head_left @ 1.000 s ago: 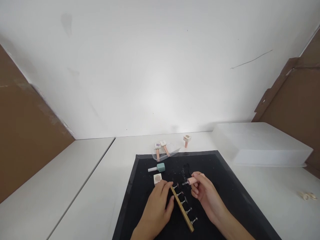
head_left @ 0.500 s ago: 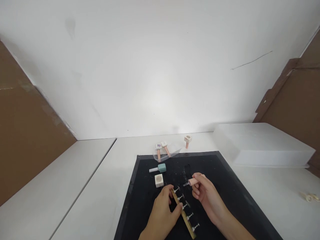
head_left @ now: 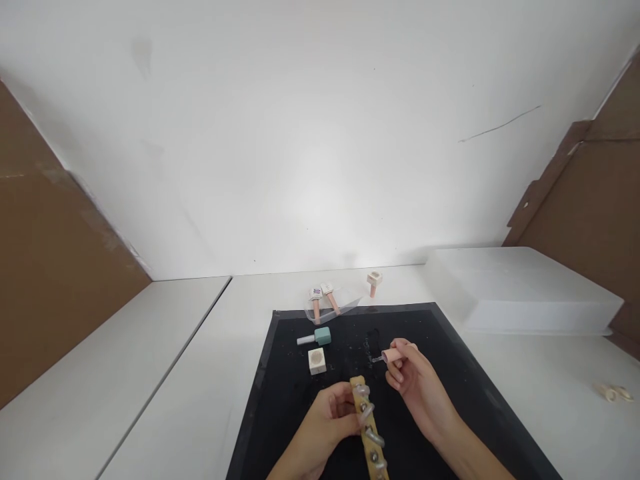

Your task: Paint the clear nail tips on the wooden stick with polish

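A narrow wooden strip (head_left: 369,427) with several small metal posts, each topped by a pale nail-like piece, is gripped along its left side by my left hand (head_left: 327,427). To its right, my right hand (head_left: 413,377) pinches a pink cap (head_left: 393,355) whose clear brush tip points left, above the black mat (head_left: 295,393). Behind my left hand sits a white square bottle (head_left: 317,361). A green bottle with a white cap (head_left: 323,336) lies farther back on the mat.
Two pink-handled bottles (head_left: 317,307) lie on a clear tray (head_left: 350,305) at the mat's back edge. Another pink-capped bottle (head_left: 374,280) stands behind. A white box (head_left: 525,293) is at right, with small beige rings (head_left: 609,393) nearer. Brown cardboard (head_left: 55,247) flanks the left.
My left hand has turned the wooden strip so its posts and pale pieces face up toward the camera. My right hand has moved the pink cap slightly right and away from the strip.
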`<state>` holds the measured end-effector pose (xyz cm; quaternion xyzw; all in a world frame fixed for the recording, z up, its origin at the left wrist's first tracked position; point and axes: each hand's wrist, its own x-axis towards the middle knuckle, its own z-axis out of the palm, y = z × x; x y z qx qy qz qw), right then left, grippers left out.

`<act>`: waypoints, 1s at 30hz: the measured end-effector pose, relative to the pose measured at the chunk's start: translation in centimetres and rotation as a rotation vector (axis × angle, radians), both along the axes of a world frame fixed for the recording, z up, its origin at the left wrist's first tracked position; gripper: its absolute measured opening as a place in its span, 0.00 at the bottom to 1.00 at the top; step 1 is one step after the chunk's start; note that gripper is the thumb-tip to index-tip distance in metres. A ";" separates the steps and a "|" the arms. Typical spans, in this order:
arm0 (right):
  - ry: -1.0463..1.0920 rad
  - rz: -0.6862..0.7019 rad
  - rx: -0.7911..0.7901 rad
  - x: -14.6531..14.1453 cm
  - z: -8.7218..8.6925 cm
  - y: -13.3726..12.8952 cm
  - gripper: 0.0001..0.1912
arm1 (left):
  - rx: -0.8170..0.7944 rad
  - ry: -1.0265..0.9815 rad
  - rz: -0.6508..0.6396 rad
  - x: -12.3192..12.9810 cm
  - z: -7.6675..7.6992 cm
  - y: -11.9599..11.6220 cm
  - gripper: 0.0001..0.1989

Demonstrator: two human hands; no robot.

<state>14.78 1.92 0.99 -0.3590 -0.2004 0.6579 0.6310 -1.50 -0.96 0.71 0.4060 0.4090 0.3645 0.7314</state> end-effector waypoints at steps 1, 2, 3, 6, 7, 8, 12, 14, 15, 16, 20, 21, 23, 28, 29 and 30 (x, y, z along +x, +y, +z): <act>-0.004 0.003 0.010 0.0 0.1 -0.1 0.07 | -0.038 -0.025 0.013 -0.1 0.1 0.0 0.14; -0.011 0.012 0.024 0.1 0.2 -0.2 0.07 | -0.076 -0.053 0.018 -0.1 0.2 0.0 0.14; -0.020 0.025 0.043 0.1 0.4 -0.3 0.07 | -0.108 -0.083 0.022 -0.2 0.3 0.0 0.15; -0.072 0.086 0.114 0.2 0.7 -0.6 0.07 | -0.168 -0.178 0.004 -0.5 0.5 0.1 0.17; -0.098 0.107 0.140 0.2 0.8 -0.7 0.08 | -0.182 -0.199 0.004 -0.5 0.5 0.1 0.18; -0.127 0.125 0.167 0.2 0.8 -0.8 0.08 | -0.193 -0.216 0.004 -0.6 0.5 0.1 0.18; -0.219 0.158 0.241 0.1 0.5 -1.0 0.11 | -0.204 -0.256 0.040 -0.7 0.5 0.0 0.20; -0.240 0.161 0.258 0.1 0.4 -1.2 0.12 | -0.188 -0.269 0.049 -0.8 0.4 -0.1 0.18; -0.249 0.161 0.267 0.0 0.4 -1.3 0.13 | -0.178 -0.278 0.048 -0.8 0.3 -0.1 0.17; -0.261 0.161 0.278 0.0 0.4 -1.3 0.13 | -0.167 -0.288 0.047 -0.9 0.3 -0.1 0.15; -0.312 0.213 0.350 0.1 0.5 -1.6 0.14 | -0.158 -0.326 0.071 -0.9 0.1 0.1 0.16; -0.326 0.236 0.368 0.1 0.5 -1.6 0.13 | -0.160 -0.334 0.085 -0.9 0.1 0.2 0.16; -0.349 0.272 0.388 0.2 0.5 -1.6 0.12 | -0.157 -0.352 0.105 -0.9 0.0 0.3 0.15; -0.358 0.299 0.407 0.2 0.2 -1.4 0.11 | -0.153 -0.391 0.114 -1.1 0.0 0.3 0.14; -0.363 0.303 0.410 0.3 0.2 -1.4 0.10 | -0.152 -0.397 0.115 -1.1 0.0 0.3 0.14; -0.368 0.307 0.412 0.3 0.2 -1.4 0.10 | -0.152 -0.404 0.115 -1.1 0.0 0.3 0.13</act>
